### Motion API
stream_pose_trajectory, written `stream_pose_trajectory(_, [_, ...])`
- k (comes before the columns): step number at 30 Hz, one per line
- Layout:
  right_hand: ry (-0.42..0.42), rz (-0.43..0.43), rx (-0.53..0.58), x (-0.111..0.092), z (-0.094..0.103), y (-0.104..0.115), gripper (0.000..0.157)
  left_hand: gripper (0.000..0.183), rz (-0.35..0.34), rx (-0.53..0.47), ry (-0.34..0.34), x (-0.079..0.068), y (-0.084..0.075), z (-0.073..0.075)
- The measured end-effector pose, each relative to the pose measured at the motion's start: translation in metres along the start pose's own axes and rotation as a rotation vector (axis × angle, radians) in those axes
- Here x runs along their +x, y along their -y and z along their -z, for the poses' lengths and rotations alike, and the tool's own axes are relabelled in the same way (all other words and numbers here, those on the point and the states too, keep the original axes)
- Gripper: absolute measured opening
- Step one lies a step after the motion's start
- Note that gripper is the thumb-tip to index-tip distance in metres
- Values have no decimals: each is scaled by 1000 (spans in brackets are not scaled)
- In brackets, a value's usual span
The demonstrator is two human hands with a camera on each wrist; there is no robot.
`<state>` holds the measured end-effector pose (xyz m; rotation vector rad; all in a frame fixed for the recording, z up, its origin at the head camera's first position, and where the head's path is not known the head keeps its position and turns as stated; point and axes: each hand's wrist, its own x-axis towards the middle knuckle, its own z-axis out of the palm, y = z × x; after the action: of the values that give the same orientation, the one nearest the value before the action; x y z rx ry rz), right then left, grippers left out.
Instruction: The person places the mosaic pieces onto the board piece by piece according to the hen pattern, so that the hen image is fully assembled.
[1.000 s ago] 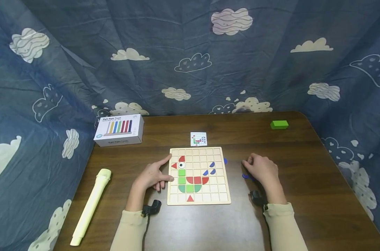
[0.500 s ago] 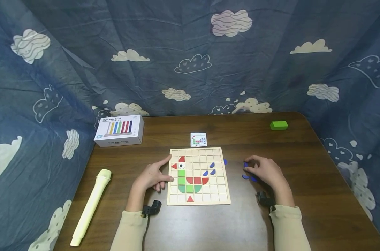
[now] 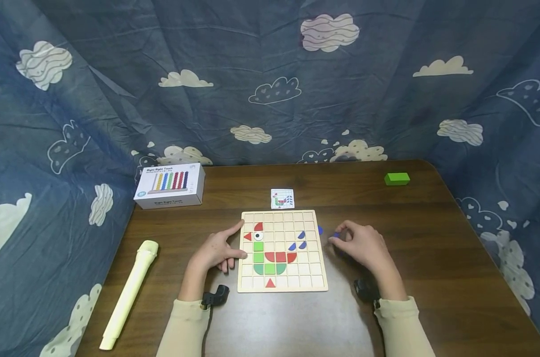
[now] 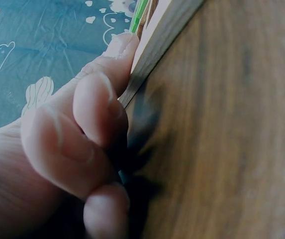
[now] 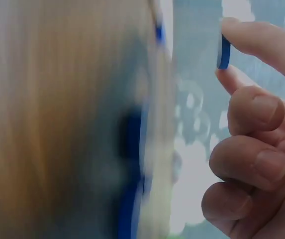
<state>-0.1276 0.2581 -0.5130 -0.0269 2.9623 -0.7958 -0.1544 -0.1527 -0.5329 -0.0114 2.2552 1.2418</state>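
A wooden grid board (image 3: 305, 270) lies mid-table with red, green and blue pieces set in it as a bird, plus a round eye piece (image 3: 258, 236). My left hand (image 3: 214, 250) rests at its left edge, forefinger and thumb stretched out against the frame. Between thumb and forefinger, my right hand (image 3: 362, 244) pinches a small blue half-round piece (image 5: 224, 52), held off the table just right of the board. Blurred blue pieces (image 5: 134, 134) lie on the table in the right wrist view; the hand covers them in the head view. Another blue piece (image 3: 320, 230) sits by the board's right edge.
A picture card (image 3: 282, 198) of the same bird lies behind the board. At the back left stands a white box (image 3: 169, 186); a pale microphone-shaped object (image 3: 129, 295) lies at left. A green block (image 3: 397, 179) sits back right.
My right hand has picked up a blue half-round piece from the table on the right and moved left toward the board with it. My left hand has stayed put.
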Motion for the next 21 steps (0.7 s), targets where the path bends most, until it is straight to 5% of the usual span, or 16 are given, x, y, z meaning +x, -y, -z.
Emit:
stream_pose_trajectory(8, [28,105,0,-18,-35,49,25,101,3,7,-8,1,1,0])
stream_pose_trajectory(21, [48,128,-73,-18,-57,58,29,100,8,16,-1,0,-1,0])
